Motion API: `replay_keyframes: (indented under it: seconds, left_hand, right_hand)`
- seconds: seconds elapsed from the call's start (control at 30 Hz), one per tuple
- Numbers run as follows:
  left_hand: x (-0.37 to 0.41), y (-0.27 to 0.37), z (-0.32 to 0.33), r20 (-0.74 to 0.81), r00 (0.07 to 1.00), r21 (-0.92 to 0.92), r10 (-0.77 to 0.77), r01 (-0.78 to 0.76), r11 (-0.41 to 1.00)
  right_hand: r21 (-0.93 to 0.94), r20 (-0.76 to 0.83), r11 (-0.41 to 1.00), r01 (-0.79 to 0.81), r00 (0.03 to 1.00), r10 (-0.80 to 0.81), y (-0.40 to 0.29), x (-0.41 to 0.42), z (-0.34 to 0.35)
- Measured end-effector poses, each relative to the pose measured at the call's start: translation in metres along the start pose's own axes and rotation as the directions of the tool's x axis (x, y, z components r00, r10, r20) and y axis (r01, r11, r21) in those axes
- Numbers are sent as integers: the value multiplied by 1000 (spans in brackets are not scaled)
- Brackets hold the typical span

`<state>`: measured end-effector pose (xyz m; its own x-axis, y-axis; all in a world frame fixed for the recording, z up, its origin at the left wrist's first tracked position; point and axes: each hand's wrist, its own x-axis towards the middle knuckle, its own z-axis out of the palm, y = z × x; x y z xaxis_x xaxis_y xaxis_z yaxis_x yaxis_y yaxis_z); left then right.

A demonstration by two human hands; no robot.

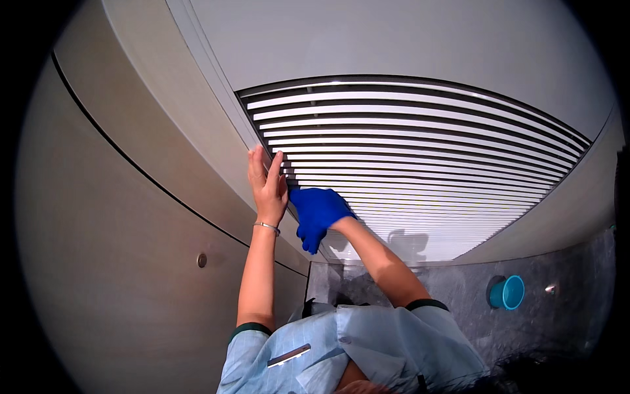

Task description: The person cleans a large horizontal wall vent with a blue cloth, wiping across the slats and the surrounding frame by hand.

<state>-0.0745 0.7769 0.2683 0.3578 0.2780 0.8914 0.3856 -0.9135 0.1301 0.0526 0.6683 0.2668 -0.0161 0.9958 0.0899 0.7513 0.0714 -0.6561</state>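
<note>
A large white louvered panel (393, 162) with dark gaps between its slats fills the middle of the view. My left hand (268, 184), bare and with a bracelet at the wrist, lies with fingers apart against the frame (229, 98) along the panel's left edge. Just to its right, a blue cloth or glove (320, 212) covers my right hand (325, 209), at the left ends of the slats. The covering hides most of that hand's fingers, so whether it grips anything does not show.
Below the louvers lies a grey floor (443, 285). A turquoise bucket (513, 292) stands on it at the right, near a small shiny fitting (550, 289). A pale panel wall (147, 236) with a round metal knob or lock (202, 260) rises on the left.
</note>
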Motion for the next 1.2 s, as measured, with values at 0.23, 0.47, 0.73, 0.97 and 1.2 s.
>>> replay_keyframes:
  seconds: [0.23,0.47,0.73,0.97,1.2]
  left_hand:
    - [-1,2,7,-21,1000,-45,-12,11,999]
    - [0,0,6,28,999,-36,15,-14,999]
    - [-5,-2,10,26,999,-54,-26,27,998]
    - [-3,7,10,-3,999,-15,-35,35,999]
    - [-1,21,12,-30,999,-8,-14,14,1000]
  right_hand:
    - [233,-154,972,14,988,22,38,-44,40]
    - [0,-139,968,-252,958,250,-12,-22,6]
    - [10,-214,956,-292,934,288,12,-46,2]
    - [27,-449,970,-240,864,227,67,-122,-17]
    - [292,-561,911,-292,719,411,166,-193,-18]
